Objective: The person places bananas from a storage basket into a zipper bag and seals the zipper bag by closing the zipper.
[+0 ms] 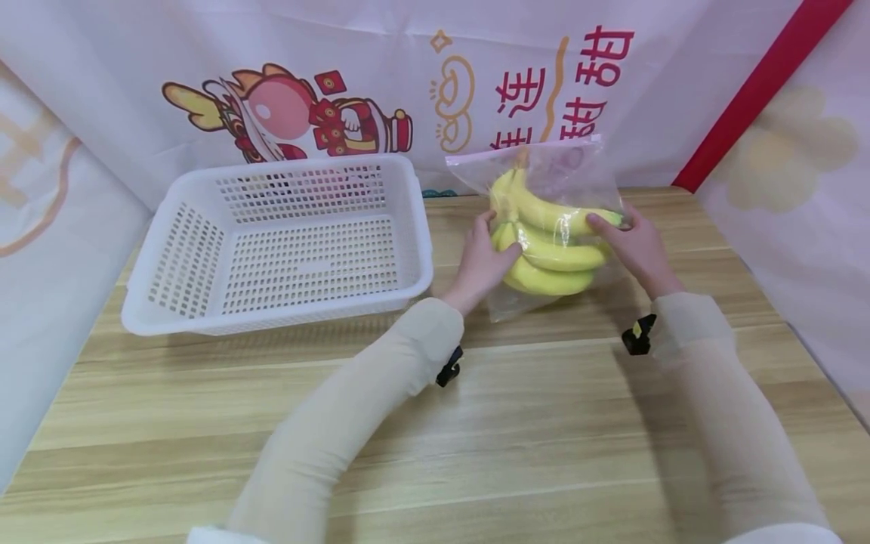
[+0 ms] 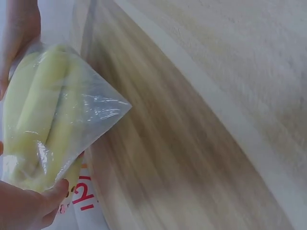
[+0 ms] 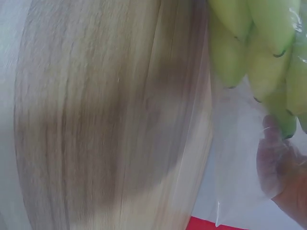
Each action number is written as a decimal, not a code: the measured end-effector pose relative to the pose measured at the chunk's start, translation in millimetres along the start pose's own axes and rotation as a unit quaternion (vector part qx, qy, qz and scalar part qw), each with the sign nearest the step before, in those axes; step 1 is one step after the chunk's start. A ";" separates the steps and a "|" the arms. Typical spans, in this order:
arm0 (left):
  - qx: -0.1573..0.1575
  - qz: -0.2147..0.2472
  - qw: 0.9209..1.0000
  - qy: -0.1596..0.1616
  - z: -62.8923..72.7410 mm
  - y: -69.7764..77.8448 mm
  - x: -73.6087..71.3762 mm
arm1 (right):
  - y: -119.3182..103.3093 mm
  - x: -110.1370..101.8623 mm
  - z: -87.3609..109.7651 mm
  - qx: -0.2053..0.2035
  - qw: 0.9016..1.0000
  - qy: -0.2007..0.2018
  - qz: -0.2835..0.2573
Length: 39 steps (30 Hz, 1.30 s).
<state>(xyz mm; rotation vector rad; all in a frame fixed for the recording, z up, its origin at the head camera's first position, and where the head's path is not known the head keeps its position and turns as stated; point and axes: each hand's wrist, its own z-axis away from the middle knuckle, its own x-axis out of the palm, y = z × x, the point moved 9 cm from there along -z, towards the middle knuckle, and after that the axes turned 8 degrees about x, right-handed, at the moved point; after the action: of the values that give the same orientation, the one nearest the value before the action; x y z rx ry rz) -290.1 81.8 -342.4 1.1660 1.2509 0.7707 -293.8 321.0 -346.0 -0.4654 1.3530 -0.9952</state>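
A clear zip bag [image 1: 574,181] with a pinkish strip along its top edge holds a bunch of yellow bananas [image 1: 553,255]. It is tilted up over the back right of the table, its strip towards the wall banner. My left hand [image 1: 482,261] grips the bag's left side near the stem end, thumb over the front. On the other side, my right hand [image 1: 635,245] grips the bag by the banana tips. The left wrist view shows a loose, creased bag corner [image 2: 108,108] sticking out past the bananas. In the right wrist view, the right fingers [image 3: 271,163] show through the plastic.
A white perforated plastic basket [image 1: 279,317] stands to the left of the bag, with nothing inside. Under everything lies a wood-grain table [image 1: 544,423]. A white banner [image 1: 469,45] with red characters and a cartoon figure hangs behind, bordered by a red strip [image 1: 761,98].
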 end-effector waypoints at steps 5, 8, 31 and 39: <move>-0.001 0.021 1.000 0.000 -1.3 -4.6 8.5 | 5.9 -3.0 -0.9 0.020 1.000 -0.010 0.011; -0.004 0.028 1.000 -0.006 -2.0 -10.0 14.1 | 10.3 -3.2 -1.6 0.036 0.999 -0.010 0.020; 0.021 -0.043 0.998 -0.046 -6.3 -20.2 17.7 | 12.6 7.6 -0.9 0.073 0.995 -0.055 0.042; 0.025 -0.041 0.998 -0.051 -7.2 -20.3 18.3 | 15.0 9.6 -1.5 0.081 0.993 -0.073 0.052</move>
<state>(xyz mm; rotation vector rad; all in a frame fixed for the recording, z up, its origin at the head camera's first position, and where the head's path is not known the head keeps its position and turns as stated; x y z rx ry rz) -296.3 94.9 -366.7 1.1729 1.2297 0.6153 -291.3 321.7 -363.7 -0.3342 1.1450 -0.9574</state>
